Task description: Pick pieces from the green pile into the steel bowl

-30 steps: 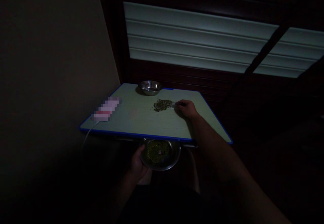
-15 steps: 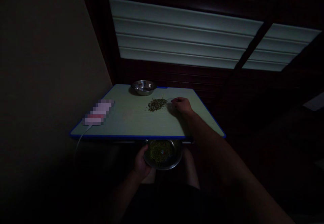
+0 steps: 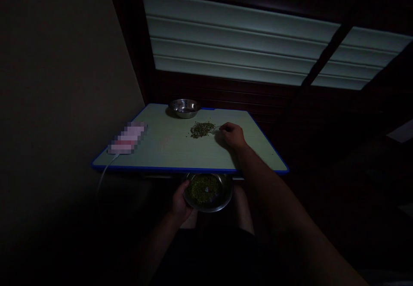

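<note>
My left hand [image 3: 181, 200] grips the left rim of a steel basin [image 3: 217, 209], below the table's front edge. Inside the basin lie many small green grains or beans [image 3: 203, 189] and a tiny pale thing. Above the tabletop, my right hand [image 3: 232, 135] is closed, its fingertips pinching a thin, see-through utensil [image 3: 216, 129]; its exact kind is too dim to tell. The utensil's tip reaches the right side of a loose pile of small greenish-brown beans [image 3: 201, 130] spread on the table [image 3: 174, 148]. Behind the pile stands a second steel bowl [image 3: 184, 109].
A blurred-out phone [image 3: 127, 138] with a white cable [image 3: 105, 172] lies at the table's left edge. A wall rises on the left, and a dark wooden frame with pale slatted panels [image 3: 238, 40] stands behind the table. My legs are under the table.
The whole view has shifted a little, with the table and basin slightly higher in it. My right hand stays beside the bean pile; my left hand keeps its grip on the basin.
</note>
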A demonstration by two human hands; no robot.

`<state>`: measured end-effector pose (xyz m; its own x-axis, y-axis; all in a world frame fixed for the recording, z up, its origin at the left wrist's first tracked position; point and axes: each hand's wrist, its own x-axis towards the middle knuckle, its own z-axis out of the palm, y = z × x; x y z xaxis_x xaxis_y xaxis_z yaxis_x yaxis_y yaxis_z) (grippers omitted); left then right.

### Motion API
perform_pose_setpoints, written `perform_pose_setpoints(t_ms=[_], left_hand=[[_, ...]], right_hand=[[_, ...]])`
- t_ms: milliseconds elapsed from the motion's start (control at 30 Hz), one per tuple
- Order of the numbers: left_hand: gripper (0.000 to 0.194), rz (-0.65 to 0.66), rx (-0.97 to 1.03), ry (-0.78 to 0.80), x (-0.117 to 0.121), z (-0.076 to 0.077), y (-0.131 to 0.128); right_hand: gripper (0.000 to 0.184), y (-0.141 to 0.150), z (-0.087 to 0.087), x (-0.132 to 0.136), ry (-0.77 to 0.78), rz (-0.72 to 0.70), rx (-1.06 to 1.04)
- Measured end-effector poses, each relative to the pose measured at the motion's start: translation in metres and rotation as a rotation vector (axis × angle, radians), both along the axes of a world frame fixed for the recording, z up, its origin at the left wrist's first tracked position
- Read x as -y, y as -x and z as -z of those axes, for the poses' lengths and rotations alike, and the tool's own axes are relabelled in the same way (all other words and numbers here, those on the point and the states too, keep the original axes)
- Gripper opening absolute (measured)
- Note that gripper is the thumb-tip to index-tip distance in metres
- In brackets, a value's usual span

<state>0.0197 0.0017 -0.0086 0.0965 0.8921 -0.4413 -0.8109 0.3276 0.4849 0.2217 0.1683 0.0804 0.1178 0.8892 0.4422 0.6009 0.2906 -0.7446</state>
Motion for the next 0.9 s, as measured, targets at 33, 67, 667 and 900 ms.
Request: perform_pose_setpoints(t_ms=[33, 67, 667, 900], left_hand=[[0.021, -0.001, -0.007, 0.001, -0.0001, 0.0001, 0.0002], [0.020, -0.004, -0.013, 0.002, -0.0002, -0.0001, 0.0004], [0.021, -0.008, -0.011, -0.002, 0.0000, -0.0011, 0.0029], [0.021, -0.005, -0.051, 0.017, 0.0003, -0.0037, 0.0027]], right_hand=[[0.018, -0.0001, 0.0006, -0.0003, 0.001, -0.005, 0.013], [0.018, -0.0005, 0.0013, -0.0008, 0.002, -0.010, 0.023], [0.016, 0.0012, -0.0007, 0.0012, 0.024, 0.005, -0.010], [0.016, 0.0019, -0.0025, 0.0023, 0.018, 0.022, -0.035]])
